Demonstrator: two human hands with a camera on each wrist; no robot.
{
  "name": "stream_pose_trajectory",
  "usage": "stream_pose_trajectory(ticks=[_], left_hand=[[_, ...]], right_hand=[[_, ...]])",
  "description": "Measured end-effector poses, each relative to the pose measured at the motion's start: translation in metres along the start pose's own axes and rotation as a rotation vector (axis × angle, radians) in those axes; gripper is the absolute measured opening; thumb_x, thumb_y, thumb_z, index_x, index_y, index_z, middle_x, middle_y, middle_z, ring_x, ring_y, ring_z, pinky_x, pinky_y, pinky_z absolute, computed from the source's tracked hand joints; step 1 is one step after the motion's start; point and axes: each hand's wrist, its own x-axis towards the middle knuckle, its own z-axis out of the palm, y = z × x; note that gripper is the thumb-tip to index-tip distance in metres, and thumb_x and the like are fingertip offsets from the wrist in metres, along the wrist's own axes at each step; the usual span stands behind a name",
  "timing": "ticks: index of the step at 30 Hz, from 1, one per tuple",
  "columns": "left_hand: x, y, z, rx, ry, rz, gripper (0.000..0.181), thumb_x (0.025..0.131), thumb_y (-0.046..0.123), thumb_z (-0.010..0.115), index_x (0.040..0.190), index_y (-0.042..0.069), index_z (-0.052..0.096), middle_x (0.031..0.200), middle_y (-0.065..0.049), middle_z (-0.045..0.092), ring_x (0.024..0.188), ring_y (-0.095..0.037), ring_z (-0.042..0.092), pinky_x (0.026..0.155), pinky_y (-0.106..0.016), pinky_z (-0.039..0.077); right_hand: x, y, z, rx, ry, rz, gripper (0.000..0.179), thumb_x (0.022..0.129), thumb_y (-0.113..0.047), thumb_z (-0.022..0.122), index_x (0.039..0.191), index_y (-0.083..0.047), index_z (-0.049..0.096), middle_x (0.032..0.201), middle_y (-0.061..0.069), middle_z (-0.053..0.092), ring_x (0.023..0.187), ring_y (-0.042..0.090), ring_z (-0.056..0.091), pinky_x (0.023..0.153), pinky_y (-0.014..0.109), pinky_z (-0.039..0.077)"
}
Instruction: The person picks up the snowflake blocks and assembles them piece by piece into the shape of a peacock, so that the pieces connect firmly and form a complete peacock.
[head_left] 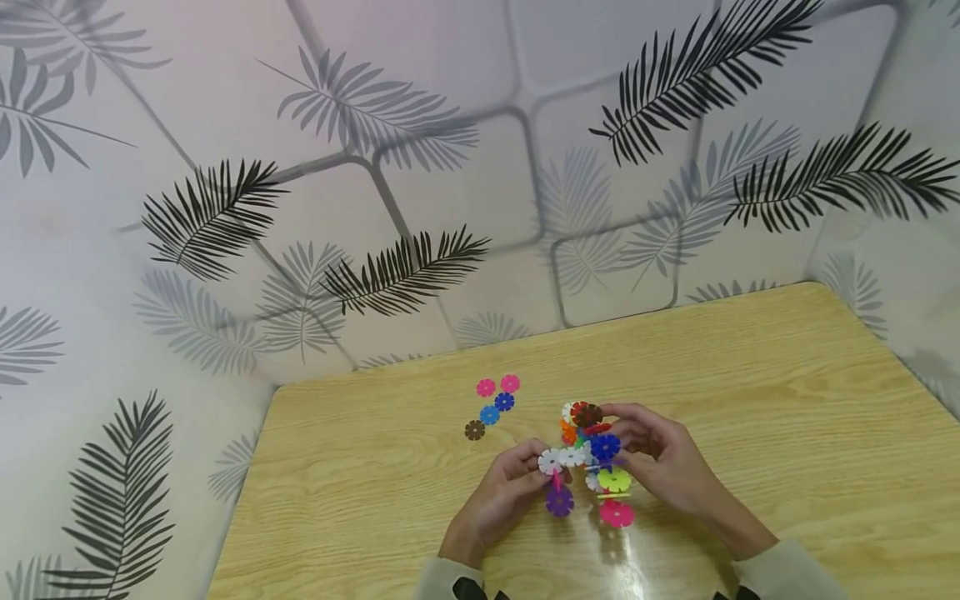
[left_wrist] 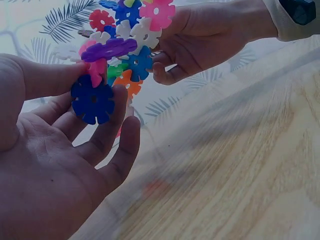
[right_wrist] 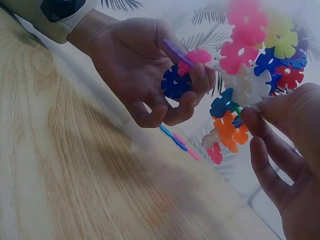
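Observation:
Both hands hold up one assembly of notched plastic discs point(head_left: 573, 456), slotted together in white, blue, yellow, pink, purple, orange, red and brown. At its left end, my left hand point(head_left: 504, 492) pinches it near a white disc. In the left wrist view, a dark blue disc point(left_wrist: 93, 100) and a purple disc point(left_wrist: 109, 49) lie at the thumb and fingers. My right hand point(head_left: 663, 454) pinches the other side by the blue disc point(head_left: 605, 447). A white disc point(right_wrist: 247, 86) sits at the right fingertips in the right wrist view. Some inner joints are hidden.
On the wooden table point(head_left: 360, 467), left of and beyond the hands, lie loose discs: two pink point(head_left: 498, 386), a dark blue point(head_left: 505, 402), a lighter blue point(head_left: 490, 415) and a brown one point(head_left: 475, 430). A leaf-patterned wall point(head_left: 465, 200) stands behind the table.

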Motion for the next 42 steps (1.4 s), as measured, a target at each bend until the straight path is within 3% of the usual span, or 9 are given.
stream_pose_trajectory(ticks=[12,19,24,32,35,38,42], left_hand=[[0.003,-0.003,-0.004,0.059,0.036,-0.097,0.023,0.107,-0.003,0.056,0.113,0.016,0.067,0.106,0.013,0.077,0.101,0.0,0.068,0.093,-0.017,0.058],[0.004,-0.003,-0.002,0.125,0.031,-0.126,0.016,0.109,0.002,0.059,0.113,0.016,0.066,0.104,0.015,0.077,0.101,0.001,0.068,0.094,-0.018,0.058],[0.005,-0.004,-0.003,0.109,0.029,-0.132,0.017,0.109,0.001,0.058,0.113,0.017,0.066,0.107,0.014,0.076,0.102,0.001,0.067,0.096,-0.018,0.058],[0.004,-0.003,0.0,0.088,0.048,-0.106,0.021,0.106,-0.001,0.056,0.114,0.016,0.065,0.109,0.011,0.073,0.102,-0.002,0.067,0.096,-0.018,0.057],[0.003,-0.004,0.001,0.098,0.071,-0.1,0.02,0.107,0.0,0.055,0.116,0.015,0.064,0.11,0.011,0.074,0.104,-0.002,0.068,0.097,-0.018,0.058],[0.003,-0.004,0.002,0.109,0.109,-0.099,0.019,0.108,0.001,0.054,0.117,0.015,0.063,0.11,0.011,0.074,0.104,-0.002,0.069,0.097,-0.019,0.058],[0.003,-0.004,0.004,0.128,0.174,-0.106,0.016,0.108,0.001,0.055,0.12,0.009,0.062,0.108,0.011,0.074,0.102,-0.002,0.07,0.097,-0.02,0.059]], right_hand=[[0.002,-0.006,-0.001,-0.105,0.009,0.012,0.059,0.08,0.026,0.069,0.135,0.005,0.067,0.097,-0.002,0.079,0.086,0.005,0.074,0.086,0.02,0.063],[0.002,-0.003,-0.001,-0.105,-0.02,0.016,0.053,0.087,0.019,0.077,0.137,0.002,0.068,0.099,0.004,0.082,0.088,0.005,0.077,0.086,0.021,0.064],[0.001,0.001,0.0,-0.086,-0.015,0.037,0.052,0.089,0.018,0.075,0.137,0.003,0.067,0.1,0.003,0.081,0.089,0.006,0.076,0.085,0.022,0.065],[-0.001,0.007,0.003,0.063,0.048,0.217,0.04,0.093,0.017,0.068,0.131,0.009,0.063,0.101,-0.011,0.08,0.088,0.007,0.077,0.081,0.022,0.065],[-0.003,0.008,0.004,0.108,0.058,0.31,0.034,0.099,0.013,0.065,0.132,0.013,0.059,0.101,-0.013,0.081,0.087,0.007,0.077,0.073,0.02,0.064],[-0.003,0.007,0.003,0.137,0.068,0.425,0.032,0.109,0.0,0.059,0.139,0.011,0.059,0.103,-0.014,0.081,0.09,0.007,0.077,0.076,0.019,0.064],[-0.002,0.002,0.0,0.259,0.07,0.557,0.042,0.12,-0.032,0.043,0.144,-0.007,0.066,0.105,-0.013,0.078,0.1,0.006,0.073,0.086,0.019,0.061]])
